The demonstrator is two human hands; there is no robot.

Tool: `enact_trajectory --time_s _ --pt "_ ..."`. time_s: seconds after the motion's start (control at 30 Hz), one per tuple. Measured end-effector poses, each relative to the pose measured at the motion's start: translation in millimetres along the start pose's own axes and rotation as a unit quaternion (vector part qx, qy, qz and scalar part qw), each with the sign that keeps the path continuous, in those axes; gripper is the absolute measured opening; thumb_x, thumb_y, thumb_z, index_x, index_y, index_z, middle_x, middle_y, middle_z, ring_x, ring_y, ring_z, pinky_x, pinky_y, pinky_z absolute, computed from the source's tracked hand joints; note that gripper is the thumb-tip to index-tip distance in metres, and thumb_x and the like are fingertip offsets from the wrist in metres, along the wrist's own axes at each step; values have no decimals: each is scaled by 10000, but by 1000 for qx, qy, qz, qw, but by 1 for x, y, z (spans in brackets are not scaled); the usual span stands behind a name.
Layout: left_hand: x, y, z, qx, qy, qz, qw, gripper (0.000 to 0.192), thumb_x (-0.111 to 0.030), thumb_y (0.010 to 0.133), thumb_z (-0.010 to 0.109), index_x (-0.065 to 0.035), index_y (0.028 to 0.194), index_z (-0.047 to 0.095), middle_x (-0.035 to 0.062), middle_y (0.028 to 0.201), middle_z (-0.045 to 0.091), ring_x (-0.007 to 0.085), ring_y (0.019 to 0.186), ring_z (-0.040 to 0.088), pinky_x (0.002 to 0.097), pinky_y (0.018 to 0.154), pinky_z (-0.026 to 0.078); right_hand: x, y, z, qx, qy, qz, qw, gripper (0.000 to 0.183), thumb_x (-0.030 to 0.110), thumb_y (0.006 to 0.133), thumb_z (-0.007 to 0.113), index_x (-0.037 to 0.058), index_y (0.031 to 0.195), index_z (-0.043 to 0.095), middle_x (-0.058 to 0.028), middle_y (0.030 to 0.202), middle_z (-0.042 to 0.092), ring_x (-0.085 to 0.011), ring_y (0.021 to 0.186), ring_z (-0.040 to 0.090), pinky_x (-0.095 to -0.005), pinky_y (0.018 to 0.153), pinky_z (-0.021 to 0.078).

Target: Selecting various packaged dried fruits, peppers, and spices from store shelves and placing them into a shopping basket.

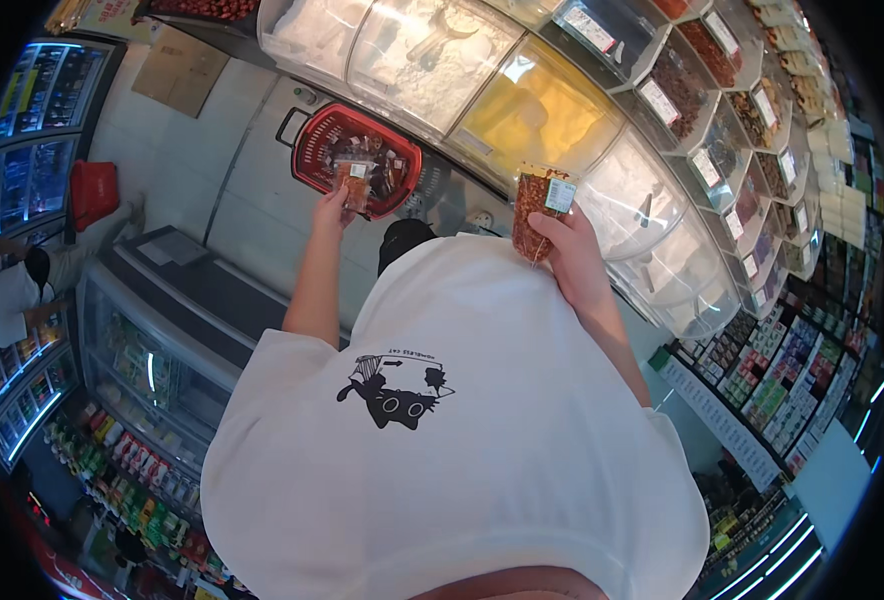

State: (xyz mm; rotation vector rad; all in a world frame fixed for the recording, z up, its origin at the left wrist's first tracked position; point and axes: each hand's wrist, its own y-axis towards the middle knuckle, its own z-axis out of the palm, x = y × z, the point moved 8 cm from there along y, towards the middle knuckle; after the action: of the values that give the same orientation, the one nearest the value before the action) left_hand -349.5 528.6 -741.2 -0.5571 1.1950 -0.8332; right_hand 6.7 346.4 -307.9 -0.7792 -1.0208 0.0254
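Observation:
My left hand (331,213) grips a small clear packet of reddish-orange food (354,184) that bears a white label. The packet is held above the near edge of a red plastic shopping basket (320,120), in which several dark labelled packets (389,171) lie. At the right, my right hand (566,238) is closed on a larger clear bag of dried red chili flakes (532,214), its thumb across the front. This bag also has a white and green label and is upright, in front of the bulk bins.
Clear-lidded bins of white flour (430,56) and yellow meal (539,105) run along the far side, with tiered spice bins (674,105) at the right. A glass-topped freezer (164,360) stands at the left. Another person (10,300) is near the lit coolers, by a red basket (94,195).

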Motion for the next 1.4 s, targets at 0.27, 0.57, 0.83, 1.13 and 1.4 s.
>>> enact_trajectory --time_s 0.27,0.57,0.83,1.13,1.4 --pt "41 -41 -7 -170 249 -225 926 804 -509 876 714 -36 1460 429 215 1478 425 433 1339 419 588 1055 425 -17 1 -4 -23 0 59 998 385 51 920 623 -2 1287 518 -92 1083 659 -190 944 657 -360 810 562" --pt "4 -73 106 80 254 -73 961 567 -355 934 651 -25 1372 505 153 1288 597 277 1164 584 458 965 492 -2 5 -6 -15 -23 2 1000 360 80 959 607 -8 1296 518 -104 1114 660 -197 974 662 -368 846 560" --pt "-123 -278 339 457 192 -7 869 392 -244 1001 586 -30 1323 522 103 1230 630 204 1157 601 343 993 482 -1 40 6 -22 -155 -112 981 339 97 907 671 -4 1225 613 -80 1021 703 -153 952 662 -305 856 515" --pt "-66 -138 189 139 82 25 987 310 -286 992 627 -53 1186 564 70 1079 679 172 918 678 343 789 552 -25 39 13 38 -219 -30 975 383 119 950 620 -17 1301 549 -125 1245 618 -202 1179 571 -319 976 478" --pt "-44 -10 75 13 -27 -44 999 511 -515 971 590 -86 1248 563 138 1262 626 305 1109 625 484 953 488 -39 33 16 12 -156 42 987 326 88 948 582 -4 1261 575 -118 1193 641 -198 1110 601 -335 957 500"
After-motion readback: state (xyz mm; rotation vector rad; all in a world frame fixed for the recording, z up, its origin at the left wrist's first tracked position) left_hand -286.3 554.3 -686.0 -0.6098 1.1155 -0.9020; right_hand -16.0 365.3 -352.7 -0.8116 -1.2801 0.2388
